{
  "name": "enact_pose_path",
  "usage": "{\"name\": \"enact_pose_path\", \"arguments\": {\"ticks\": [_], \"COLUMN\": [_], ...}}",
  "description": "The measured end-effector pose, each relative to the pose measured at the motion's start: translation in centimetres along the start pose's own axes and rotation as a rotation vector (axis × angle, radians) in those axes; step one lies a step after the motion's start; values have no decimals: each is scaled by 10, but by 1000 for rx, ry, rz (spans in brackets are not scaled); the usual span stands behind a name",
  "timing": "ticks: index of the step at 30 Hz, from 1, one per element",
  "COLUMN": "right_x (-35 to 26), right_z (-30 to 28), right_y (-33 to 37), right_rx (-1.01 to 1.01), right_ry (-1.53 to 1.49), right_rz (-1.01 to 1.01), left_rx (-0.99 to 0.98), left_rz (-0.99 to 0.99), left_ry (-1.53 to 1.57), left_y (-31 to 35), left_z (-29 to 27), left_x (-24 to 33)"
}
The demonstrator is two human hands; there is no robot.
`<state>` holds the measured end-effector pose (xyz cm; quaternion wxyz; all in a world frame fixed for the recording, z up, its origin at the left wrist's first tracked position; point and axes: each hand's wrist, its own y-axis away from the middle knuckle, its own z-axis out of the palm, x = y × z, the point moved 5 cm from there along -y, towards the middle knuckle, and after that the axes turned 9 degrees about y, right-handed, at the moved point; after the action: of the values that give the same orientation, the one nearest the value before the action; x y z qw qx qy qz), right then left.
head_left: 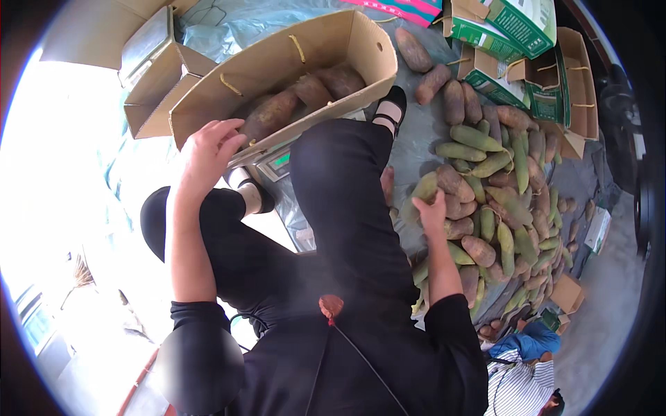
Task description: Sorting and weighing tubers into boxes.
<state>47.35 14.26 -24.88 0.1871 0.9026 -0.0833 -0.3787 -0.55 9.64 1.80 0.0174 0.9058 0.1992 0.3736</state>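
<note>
A long cardboard box (pixel 374 52) with yellow cord handles stands in front of me. Inside it lie several reddish-brown radishes (pixel 267 119). At the box's near left corner is my left hand (pixel 208 152), its fingers extended over the rim and the thumb apart, with nothing visible in it. To my right, my right hand (pixel 433 211) has its fingers around a green radish (pixel 422 191) at the pile's near edge. Its palm side is partly hidden. A reddish radish (pixel 454 184) lies right beside those fingers. Under the box, part of a scale (pixel 276 165) with a green-lit display shows.
The pile of green and reddish radishes (pixel 510 204) spreads over a grey sheet at the right. Green-and-white cartons (pixel 503 31) stand at the far right. Another open cardboard box (pixel 154 97) is left of the long one. A person in a striped top (pixel 517 385) is at the lower right.
</note>
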Motion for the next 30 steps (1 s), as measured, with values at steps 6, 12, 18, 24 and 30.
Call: {"name": "enact_pose_path", "arguments": {"ticks": [6, 12, 18, 24, 30], "right_x": [-197, -397, -478, -448, -446], "right_z": [-119, -162, -75, 32, 21], "right_y": [-19, 3, 25, 9, -14], "right_rx": [66, 10, -157, -85, -93], "right_ry": [-354, -343, -24, 845, 670], "right_rz": [-356, -970, -1256, -1496, -1175], "left_rx": [-66, -68, -61, -109, -91], "left_rz": [15, 41, 94, 59, 92], "left_ry": [-2, 5, -17, -24, -33], "left_y": [5, 5, 6, 6, 7], "left_z": [-2, -2, -4, -4, -4], "left_x": [6, 0, -3, -1, -6]}}
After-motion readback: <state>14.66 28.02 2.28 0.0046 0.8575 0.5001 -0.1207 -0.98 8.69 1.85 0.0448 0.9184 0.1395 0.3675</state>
